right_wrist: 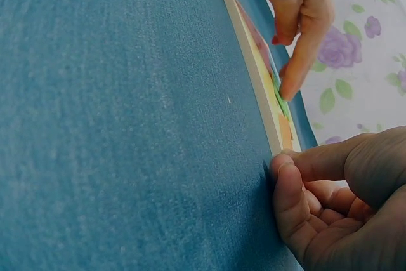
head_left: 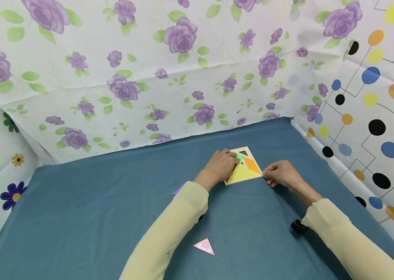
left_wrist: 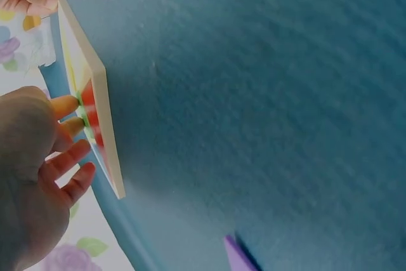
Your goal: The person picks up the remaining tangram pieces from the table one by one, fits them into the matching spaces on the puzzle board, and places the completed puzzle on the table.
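Note:
A cream-framed tangram tray (head_left: pixel 242 180) lies on the cloth, holding a large yellow piece (head_left: pixel 243 173), an orange piece (head_left: pixel 251 165), a red piece (left_wrist: pixel 91 109) and a small green piece (head_left: pixel 240 156). My left hand (head_left: pixel 220 165) reaches over the tray's left side, and its extended fingertips touch the green piece. With thumb and index finger, my right hand (head_left: pixel 282 173) pinches the tray's near right corner. A purple piece (head_left: pixel 177 189) lies left of the tray, partly hidden by the left sleeve. Nearer the front rests a pink triangle (head_left: pixel 204 246).
Blue cloth (head_left: pixel 95 217) covers the table. A small black object (head_left: pixel 299 227) is beside the right sleeve. A floral sheet (head_left: pixel 141 77) hangs along the back, with a dotted sheet (head_left: pixel 375 116) at the right.

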### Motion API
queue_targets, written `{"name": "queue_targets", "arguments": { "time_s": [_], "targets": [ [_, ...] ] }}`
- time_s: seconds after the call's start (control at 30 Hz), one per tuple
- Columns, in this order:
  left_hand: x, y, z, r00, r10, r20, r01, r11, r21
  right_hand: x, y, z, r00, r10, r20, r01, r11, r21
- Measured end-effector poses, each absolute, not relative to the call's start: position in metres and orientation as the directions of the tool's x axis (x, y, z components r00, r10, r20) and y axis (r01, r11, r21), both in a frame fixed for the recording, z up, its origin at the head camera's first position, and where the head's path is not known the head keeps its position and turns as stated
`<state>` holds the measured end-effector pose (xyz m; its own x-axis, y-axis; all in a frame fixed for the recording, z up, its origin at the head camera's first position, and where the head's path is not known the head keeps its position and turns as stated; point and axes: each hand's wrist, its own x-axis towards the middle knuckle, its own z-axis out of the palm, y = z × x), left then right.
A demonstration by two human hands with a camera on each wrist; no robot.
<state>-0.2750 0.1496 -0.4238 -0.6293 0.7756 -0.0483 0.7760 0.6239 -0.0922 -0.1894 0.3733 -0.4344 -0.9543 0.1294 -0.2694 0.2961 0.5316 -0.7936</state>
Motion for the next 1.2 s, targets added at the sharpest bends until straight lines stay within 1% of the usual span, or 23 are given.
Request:
{"name": "queue_targets", "arguments": {
  "time_s": [0.37, 0.9, 1.2],
  "targets": [
    [-0.276, 0.143, -0.422, -0.641, 0.764, -0.071, 0.768, 0.636, -0.077, -0.189, 0.374, -0.435, -0.955, 0.129, -0.269, 0.295, 0.534, -0.792],
    [-0.277, 0.138, -0.422, -0.639, 0.764, -0.085, 0.769, 0.633, -0.093, -0.191, 0.373, -0.435, -0.953, 0.132, -0.272, 0.299, 0.537, -0.788],
    [-0.278, 0.138, -0.422, -0.652, 0.748, -0.124, 0.757, 0.651, -0.055, -0.191, 0.375, -0.437, -0.954, 0.134, -0.267, 0.296, 0.541, -0.787]
  ]
}}
